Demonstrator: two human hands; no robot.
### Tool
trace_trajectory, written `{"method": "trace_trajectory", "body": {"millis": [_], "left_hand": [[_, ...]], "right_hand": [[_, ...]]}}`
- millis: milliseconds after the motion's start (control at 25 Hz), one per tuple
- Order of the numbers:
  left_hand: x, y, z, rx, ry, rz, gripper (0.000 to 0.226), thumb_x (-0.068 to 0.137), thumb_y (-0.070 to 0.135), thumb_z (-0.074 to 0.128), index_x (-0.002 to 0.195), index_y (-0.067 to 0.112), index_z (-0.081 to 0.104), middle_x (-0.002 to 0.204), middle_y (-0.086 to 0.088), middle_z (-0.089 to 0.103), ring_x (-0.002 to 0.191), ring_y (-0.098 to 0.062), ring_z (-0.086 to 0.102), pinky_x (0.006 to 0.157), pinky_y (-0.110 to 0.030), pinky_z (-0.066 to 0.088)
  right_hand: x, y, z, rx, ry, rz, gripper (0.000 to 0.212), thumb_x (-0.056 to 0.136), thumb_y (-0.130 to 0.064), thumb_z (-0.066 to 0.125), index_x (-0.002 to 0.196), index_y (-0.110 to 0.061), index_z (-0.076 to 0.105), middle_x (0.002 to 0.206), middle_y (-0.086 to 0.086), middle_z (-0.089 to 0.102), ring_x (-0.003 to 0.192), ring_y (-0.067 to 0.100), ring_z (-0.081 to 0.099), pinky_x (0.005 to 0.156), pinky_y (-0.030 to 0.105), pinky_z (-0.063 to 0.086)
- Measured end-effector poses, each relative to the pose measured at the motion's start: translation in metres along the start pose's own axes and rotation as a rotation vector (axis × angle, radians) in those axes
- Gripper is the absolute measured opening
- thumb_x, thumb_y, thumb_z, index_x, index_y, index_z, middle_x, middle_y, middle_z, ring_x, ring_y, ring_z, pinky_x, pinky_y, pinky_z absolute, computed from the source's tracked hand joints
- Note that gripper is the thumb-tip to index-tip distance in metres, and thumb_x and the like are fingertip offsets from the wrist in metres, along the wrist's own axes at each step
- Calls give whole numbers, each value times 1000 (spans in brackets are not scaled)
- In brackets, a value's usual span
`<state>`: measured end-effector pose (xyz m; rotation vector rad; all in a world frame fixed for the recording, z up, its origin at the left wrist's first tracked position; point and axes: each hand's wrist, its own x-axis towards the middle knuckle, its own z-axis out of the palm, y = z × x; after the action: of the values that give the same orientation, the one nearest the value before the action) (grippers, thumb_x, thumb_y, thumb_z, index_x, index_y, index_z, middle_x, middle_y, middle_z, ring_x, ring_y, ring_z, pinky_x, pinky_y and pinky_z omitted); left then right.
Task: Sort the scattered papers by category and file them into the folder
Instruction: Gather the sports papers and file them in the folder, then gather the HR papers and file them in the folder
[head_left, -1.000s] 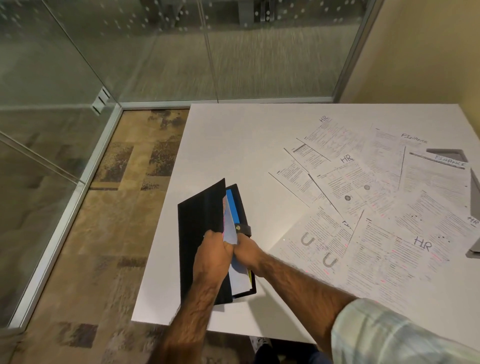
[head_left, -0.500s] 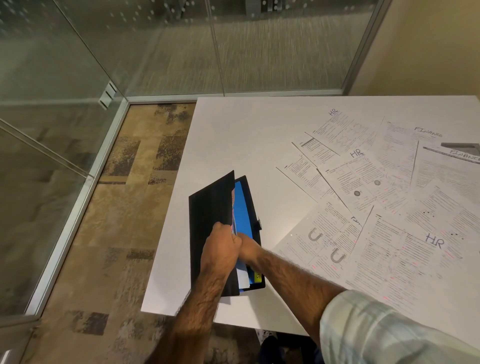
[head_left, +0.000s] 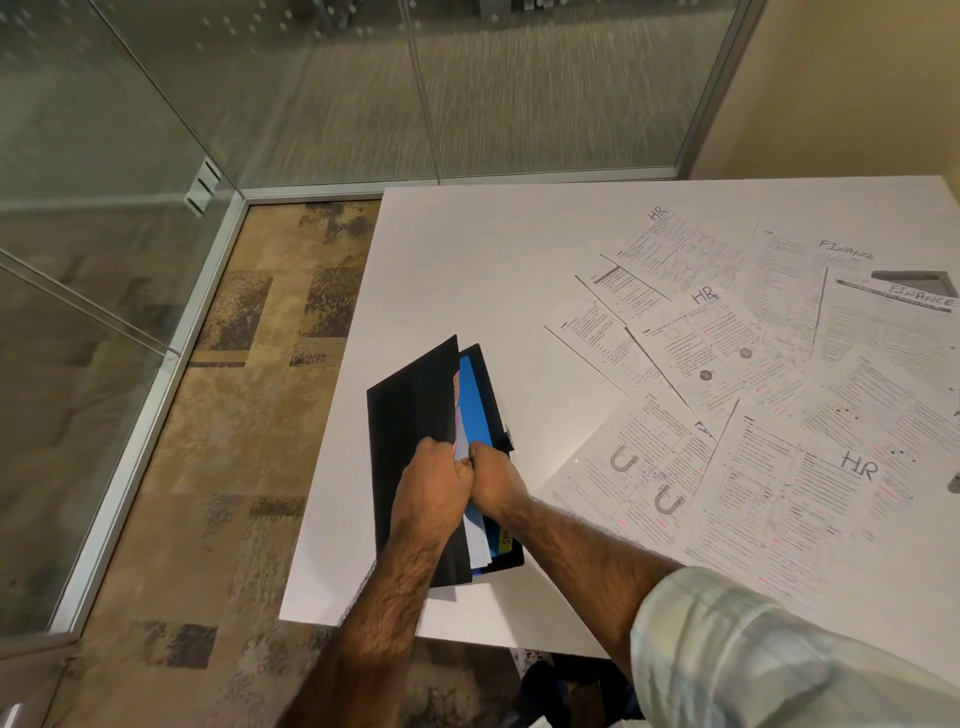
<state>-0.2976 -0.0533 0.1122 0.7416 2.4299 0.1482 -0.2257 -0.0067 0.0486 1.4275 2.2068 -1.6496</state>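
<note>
Carpet floor (head_left: 234, 415) is at 9 o'clock, off the table edge. The black folder (head_left: 410, 415) lies near the 7 o'clock corner of the white table (head_left: 467, 249), front cover tipped up toward 9. My left hand (head_left: 434, 486) grips the cover's free edge, fingers curled over it. My right hand (head_left: 493, 475) has its knuckles touching the left and its fingers curled into the folder's inner leaves, gripping them. The blue divider (head_left: 475, 400) shows at 12 o'clock of both hands, the yellow label (head_left: 503, 538) at 6. Scattered papers (head_left: 753, 389), marked HR and FINANCE, overlap at 1 to 3 o'clock of the folder, apart from it.
</note>
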Motion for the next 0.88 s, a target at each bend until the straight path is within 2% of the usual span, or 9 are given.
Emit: {"method": "trace_trajectory", "body": {"millis": [120, 200, 280, 400, 520, 680, 760, 880], "left_hand": [[1, -3, 3, 20, 20, 36, 44, 101, 40, 54, 130, 8, 53, 123, -11, 60, 101, -21, 62, 88, -30, 52], [-1, -5, 10, 51, 31, 88, 30, 103, 33, 53, 121, 10, 57, 120, -9, 59, 90, -15, 58, 77, -24, 49], [-2, -5, 19, 82, 15, 129, 17, 102, 30, 56, 110, 15, 54, 117, -6, 57, 86, -15, 61, 74, -23, 51], [0, 1, 42, 226, -29, 238, 26, 100, 32, 59, 119, 14, 61, 124, -6, 52, 92, -17, 66, 79, -25, 59], [7, 6, 63, 302, 50, 301, 27, 100, 26, 52, 120, 12, 64, 122, -6, 52, 94, -19, 67, 78, -30, 60], [12, 13, 89, 459, 83, 322, 33, 99, 22, 46, 125, 12, 63, 124, -8, 54, 105, -23, 64, 81, -31, 56], [7, 23, 97, 466, 114, 329, 37, 98, 27, 43, 127, 14, 62, 125, -7, 56, 110, -25, 60, 84, -34, 53], [-12, 32, 105, 420, 129, 407, 51, 99, 44, 42, 141, 16, 49, 146, -13, 47, 131, -30, 46, 105, -44, 41]], "right_hand": [[0, -3, -7, -5, -34, 21, 19, 107, -34, 45, 98, -17, 48, 111, 11, 67, 100, 25, 64, 94, 45, 56], [-8, -2, -23, 43, 11, 52, 23, 107, -39, 43, 104, -17, 47, 114, 8, 66, 101, 23, 65, 93, 43, 57], [-21, 9, -42, 47, 27, 99, 26, 106, -41, 43, 114, -17, 48, 120, 6, 66, 100, 20, 66, 86, 37, 57], [-46, 46, -73, -49, 53, 209, 40, 105, -43, 46, 133, -14, 49, 129, 10, 65, 110, 25, 64, 92, 35, 48], [-70, 76, -100, -63, 89, 294, 50, 104, -44, 47, 142, -11, 42, 134, 14, 64, 122, 31, 60, 99, 35, 41], [-88, 110, -128, -83, 180, 330, 54, 103, -52, 43, 142, -15, 42, 136, 13, 63, 123, 32, 60, 102, 39, 43], [-100, 128, -144, -122, 238, 331, 54, 101, -55, 44, 139, -17, 44, 133, 13, 65, 120, 33, 62, 101, 42, 47], [-117, 153, -161, -160, 311, 337, 60, 101, -55, 47, 145, -14, 44, 139, 13, 62, 127, 33, 58, 103, 44, 45]]}}
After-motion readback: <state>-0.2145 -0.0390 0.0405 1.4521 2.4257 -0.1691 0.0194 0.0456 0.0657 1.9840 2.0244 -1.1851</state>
